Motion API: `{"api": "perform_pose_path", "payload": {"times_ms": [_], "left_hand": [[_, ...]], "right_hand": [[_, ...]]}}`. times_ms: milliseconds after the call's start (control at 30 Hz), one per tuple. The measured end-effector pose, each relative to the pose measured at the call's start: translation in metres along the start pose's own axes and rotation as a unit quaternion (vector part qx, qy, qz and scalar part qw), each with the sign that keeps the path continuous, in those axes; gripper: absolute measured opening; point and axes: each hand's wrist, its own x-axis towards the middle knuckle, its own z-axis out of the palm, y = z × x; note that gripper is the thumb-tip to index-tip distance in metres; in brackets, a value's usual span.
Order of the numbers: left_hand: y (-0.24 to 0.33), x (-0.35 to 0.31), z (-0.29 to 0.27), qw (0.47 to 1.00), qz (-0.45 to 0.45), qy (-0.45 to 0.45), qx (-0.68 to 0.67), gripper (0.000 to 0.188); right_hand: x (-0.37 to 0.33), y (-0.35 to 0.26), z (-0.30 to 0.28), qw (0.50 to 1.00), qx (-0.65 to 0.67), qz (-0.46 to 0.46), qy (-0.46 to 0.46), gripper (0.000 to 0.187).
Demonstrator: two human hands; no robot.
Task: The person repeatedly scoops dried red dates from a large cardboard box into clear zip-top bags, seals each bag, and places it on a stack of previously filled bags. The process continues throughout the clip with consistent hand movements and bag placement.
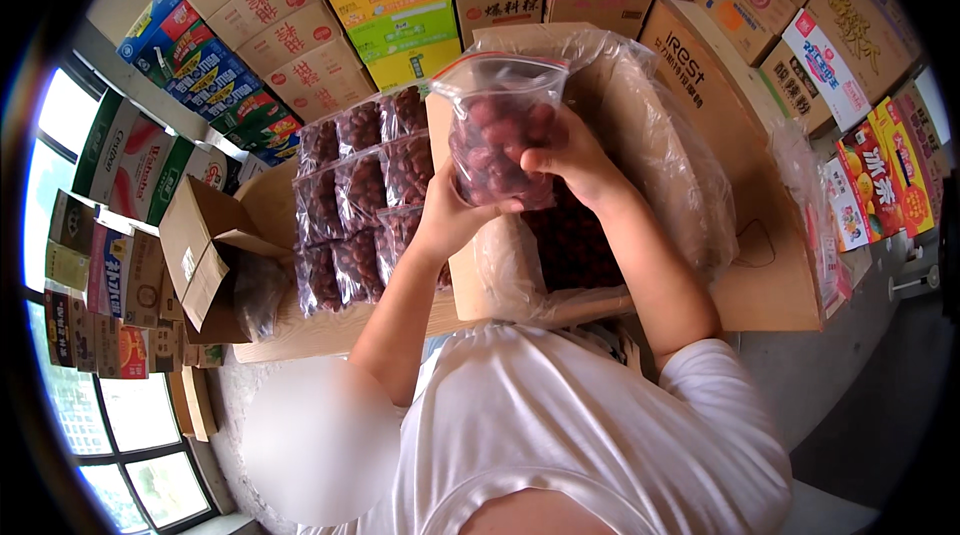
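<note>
A clear zip bag of dried red dates (495, 135) is held upright between my two hands, over the near-left edge of a large carton. My left hand (452, 207) grips its lower left side, with the thumb along the bottom. My right hand (580, 163) is closed round its right side, thumb across the front. The red-edged zip top stands above the dates; whether it is sealed I cannot tell. Under my right forearm, loose dates (575, 247) lie in the carton (465, 280), inside a crumpled clear plastic liner (685, 165).
Left of the carton, several filled bags of dates (357, 190) stand in rows on a wooden table (300, 335). An opened cardboard box (205, 235) with clear plastic bags sits at the table's left end. Stacked cartons (320, 65) line the back, and a long box (745, 165) flanks the right.
</note>
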Motion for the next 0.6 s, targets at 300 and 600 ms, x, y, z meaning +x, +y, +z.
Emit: {"api": "perform_pose_path", "payload": {"times_ms": [300, 600], "left_hand": [[0.024, -0.001, 0.000, 0.998, 0.041, 0.032, 0.040, 0.068], [0.019, -0.008, -0.015, 0.992, 0.018, -0.034, 0.122, 0.070]], "right_hand": [[-0.024, 0.017, 0.004, 0.993, -0.111, 0.032, 0.023, 0.080], [-0.030, 0.016, 0.006, 0.993, -0.112, 0.007, 0.029, 0.065]]}}
